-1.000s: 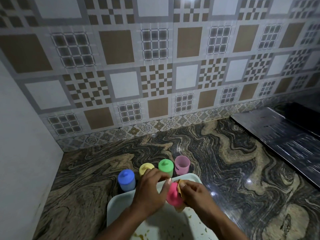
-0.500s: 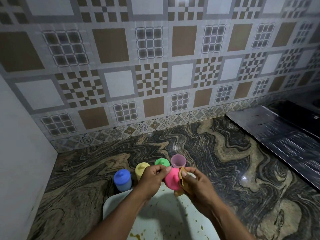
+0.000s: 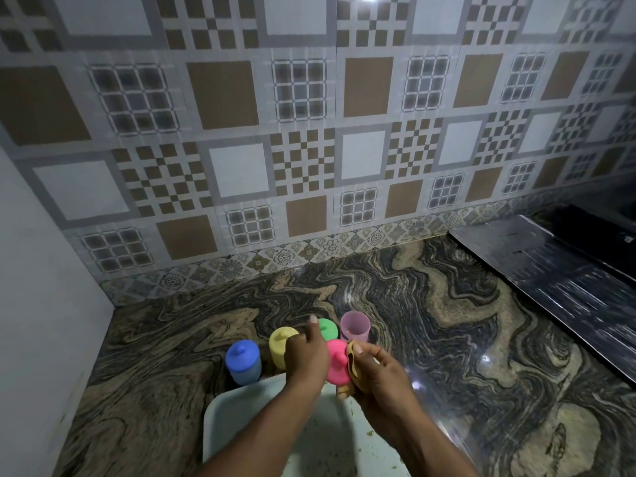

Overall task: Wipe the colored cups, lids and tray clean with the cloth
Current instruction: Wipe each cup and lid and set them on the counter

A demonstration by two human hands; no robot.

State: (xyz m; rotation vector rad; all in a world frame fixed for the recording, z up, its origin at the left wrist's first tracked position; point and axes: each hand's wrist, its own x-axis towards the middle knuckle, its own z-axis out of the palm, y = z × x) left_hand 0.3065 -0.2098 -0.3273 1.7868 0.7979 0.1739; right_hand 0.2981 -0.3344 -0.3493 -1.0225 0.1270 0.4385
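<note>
- Between the two hands, raised above the far end of the white tray (image 3: 234,407): the pink lid (image 3: 336,363), knob toward the camera, lifted clear for all-round reach with the cloth.
- Left hand (image 3: 306,356) against the lid's left side, apparently gripping its edge to steady it. Fingers mostly hidden behind the back of the hand, one finger sticking up.
- Right hand (image 3: 378,376) curled round the yellowish cloth (image 3: 352,368), thumb pressing the bunched fabric onto the lid's right side. Bunched, by the look of it, to make a firm rubbing pad.
- Just beyond and left of the left hand, on the bench (image 3: 447,339): blue cup (image 3: 242,361), yellow cup (image 3: 279,342) and green cup (image 3: 327,328), all lidded. Set off the tray, likely to keep it free for wiping.
- Just beyond the right hand: lilac cup (image 3: 355,326), open-topped, probably waiting for this lid.
- Under both forearms: tray specked with crumbs and smears, not yet wiped.
</note>
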